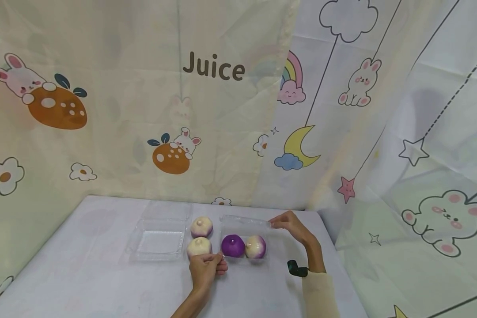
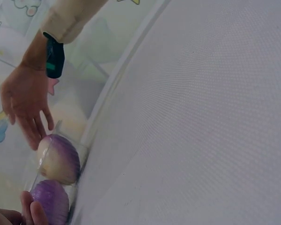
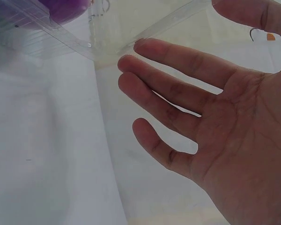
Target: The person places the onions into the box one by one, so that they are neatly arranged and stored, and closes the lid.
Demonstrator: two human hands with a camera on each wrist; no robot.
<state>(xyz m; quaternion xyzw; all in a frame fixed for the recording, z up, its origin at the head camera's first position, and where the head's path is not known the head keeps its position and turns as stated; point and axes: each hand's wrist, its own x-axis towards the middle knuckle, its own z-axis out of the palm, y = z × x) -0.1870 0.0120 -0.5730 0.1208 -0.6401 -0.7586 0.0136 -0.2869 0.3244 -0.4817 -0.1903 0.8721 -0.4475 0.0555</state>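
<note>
A clear plastic box (image 1: 244, 261) with a raised hinged lid (image 1: 244, 222) stands at the table's middle right. Inside it sit a purple onion-like bulb (image 1: 232, 246) and a cream-and-purple one (image 1: 256, 247), side by side. My left hand (image 1: 205, 268) pinches the box's front left corner between thumb and fingers. At the lid's right corner is my right hand (image 1: 294, 224); its fingers look straight and spread in the right wrist view, with the tips touching the lid edge. Two pale bulbs, a rear one (image 1: 201, 227) and a front one (image 1: 199, 247), lie left of the box.
A second clear plastic box (image 1: 161, 243) lies opened out to the left, its lid (image 1: 166, 210) folded back. The white tabletop (image 1: 103, 282) ends at a printed curtain (image 1: 115, 145) behind. A dark green band piece (image 1: 297, 269) hangs at the right wrist.
</note>
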